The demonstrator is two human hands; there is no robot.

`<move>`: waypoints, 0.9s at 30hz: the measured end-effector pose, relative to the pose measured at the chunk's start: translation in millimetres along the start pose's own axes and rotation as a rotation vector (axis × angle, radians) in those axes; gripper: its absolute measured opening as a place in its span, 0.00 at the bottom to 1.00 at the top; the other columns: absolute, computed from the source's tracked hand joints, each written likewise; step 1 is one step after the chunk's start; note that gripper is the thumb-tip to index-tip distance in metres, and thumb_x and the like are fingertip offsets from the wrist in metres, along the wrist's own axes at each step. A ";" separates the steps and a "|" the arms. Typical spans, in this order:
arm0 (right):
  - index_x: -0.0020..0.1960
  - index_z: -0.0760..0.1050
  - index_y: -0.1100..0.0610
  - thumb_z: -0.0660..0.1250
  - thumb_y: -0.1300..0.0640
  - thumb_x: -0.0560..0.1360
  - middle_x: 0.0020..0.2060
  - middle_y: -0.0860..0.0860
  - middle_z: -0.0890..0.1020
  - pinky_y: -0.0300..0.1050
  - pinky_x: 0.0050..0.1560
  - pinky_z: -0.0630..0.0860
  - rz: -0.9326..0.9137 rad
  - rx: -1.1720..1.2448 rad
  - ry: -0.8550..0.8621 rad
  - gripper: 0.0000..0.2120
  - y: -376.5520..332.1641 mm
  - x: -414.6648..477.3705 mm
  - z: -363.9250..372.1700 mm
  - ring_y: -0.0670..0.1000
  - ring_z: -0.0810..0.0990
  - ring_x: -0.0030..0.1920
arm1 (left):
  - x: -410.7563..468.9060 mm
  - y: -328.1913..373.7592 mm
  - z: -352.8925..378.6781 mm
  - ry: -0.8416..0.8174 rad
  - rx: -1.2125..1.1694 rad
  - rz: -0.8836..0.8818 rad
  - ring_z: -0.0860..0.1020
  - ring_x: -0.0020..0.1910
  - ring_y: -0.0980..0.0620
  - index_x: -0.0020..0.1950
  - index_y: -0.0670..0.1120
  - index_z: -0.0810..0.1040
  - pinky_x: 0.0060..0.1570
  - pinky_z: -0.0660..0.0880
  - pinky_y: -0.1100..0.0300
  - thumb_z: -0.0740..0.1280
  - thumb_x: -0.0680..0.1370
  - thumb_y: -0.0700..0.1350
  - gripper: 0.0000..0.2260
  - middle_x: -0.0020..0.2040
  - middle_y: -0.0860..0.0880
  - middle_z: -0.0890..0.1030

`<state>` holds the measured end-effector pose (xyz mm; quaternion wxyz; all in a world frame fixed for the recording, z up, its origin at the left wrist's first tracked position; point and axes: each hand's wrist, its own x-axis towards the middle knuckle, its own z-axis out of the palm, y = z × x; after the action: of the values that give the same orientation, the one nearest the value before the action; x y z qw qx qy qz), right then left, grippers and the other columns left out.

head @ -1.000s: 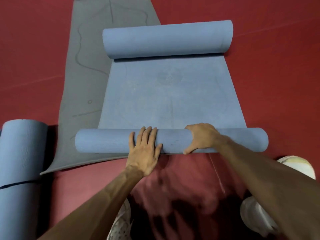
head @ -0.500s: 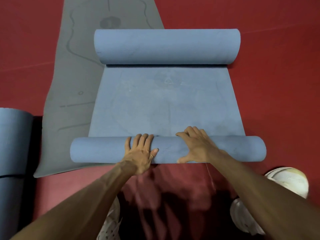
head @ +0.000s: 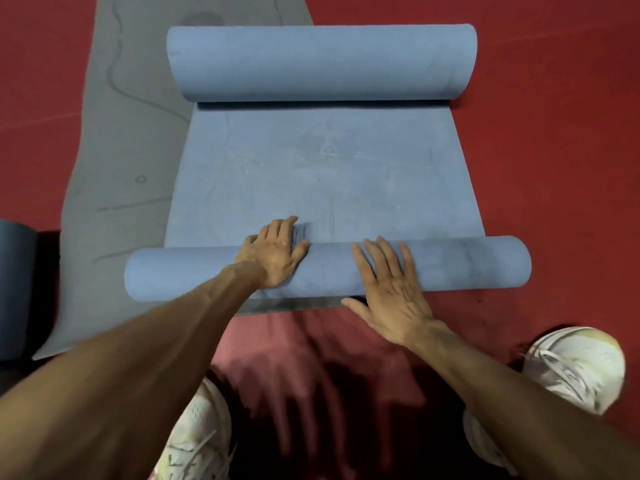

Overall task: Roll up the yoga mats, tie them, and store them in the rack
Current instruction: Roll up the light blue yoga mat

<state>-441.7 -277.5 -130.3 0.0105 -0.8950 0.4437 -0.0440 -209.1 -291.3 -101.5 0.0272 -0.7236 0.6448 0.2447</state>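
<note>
The left hand (head: 273, 258) lies on top of the near roll (head: 467, 268) of the blue mat (head: 322, 174), its fingers bent over the roll's far side so the tips reach the flat stretch of mat beyond, and its thumb lies along the top, pointing toward the other hand. Just beside it, the right hand (head: 391, 292) lies flat with straight, spread fingers pressed on the roll's near slope, the thumb stuck out sideways at the roll's lower edge; it grasps nothing. The roll runs out past both hands, a little further beyond the right one. Ahead of the fingertips the mat lies flat and ends in a thicker far roll (head: 322, 64), well apart from the hands. Under the blue mat and out past the left hand spreads a grey mat (head: 128, 150) on the red floor (head: 554, 133). Further left, at the picture's edge, lies a dark rolled mat (head: 15, 289). Behind the wrists are two white shoes, one (head: 197, 434) under the left forearm and one (head: 575, 365) outside the right.
</note>
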 end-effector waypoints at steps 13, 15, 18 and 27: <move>0.66 0.72 0.61 0.80 0.35 0.47 0.55 0.57 0.78 0.60 0.57 0.70 0.020 -0.069 -0.046 0.54 18.7 46.4 2.2 0.58 0.78 0.53 | 16.0 5.5 -8.1 0.166 0.038 -0.044 0.73 0.55 0.42 0.57 0.43 0.72 0.56 0.66 0.50 0.51 0.82 0.51 0.15 0.57 0.43 0.74; 0.63 0.73 0.60 0.81 0.37 0.47 0.52 0.54 0.79 0.56 0.54 0.69 0.033 -0.079 -0.064 0.51 19.6 51.2 -0.7 0.57 0.78 0.50 | 8.3 7.2 -7.8 0.165 0.040 -0.058 0.73 0.54 0.43 0.55 0.44 0.71 0.56 0.66 0.50 0.50 0.83 0.51 0.15 0.55 0.45 0.76; 0.63 0.72 0.55 0.78 0.39 0.54 0.52 0.50 0.78 0.52 0.54 0.63 0.035 -0.053 -0.169 0.42 22.3 63.8 -12.6 0.55 0.76 0.53 | -3.0 4.7 -2.4 0.188 0.121 0.028 0.73 0.58 0.46 0.58 0.46 0.72 0.61 0.64 0.52 0.46 0.82 0.53 0.20 0.57 0.47 0.77; 0.61 0.72 0.51 0.77 0.38 0.56 0.50 0.48 0.81 0.50 0.55 0.68 0.106 0.180 -0.497 0.38 23.0 72.1 -47.2 0.52 0.78 0.53 | -67.0 8.6 10.3 0.199 0.163 0.102 0.60 0.74 0.42 0.76 0.44 0.61 0.73 0.47 0.49 0.44 0.75 0.66 0.37 0.73 0.44 0.66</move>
<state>-420.7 -347.8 -79.6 0.2010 -0.8493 0.4681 0.1382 -223.8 -227.5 -82.1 0.0095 -0.7061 0.6979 0.1193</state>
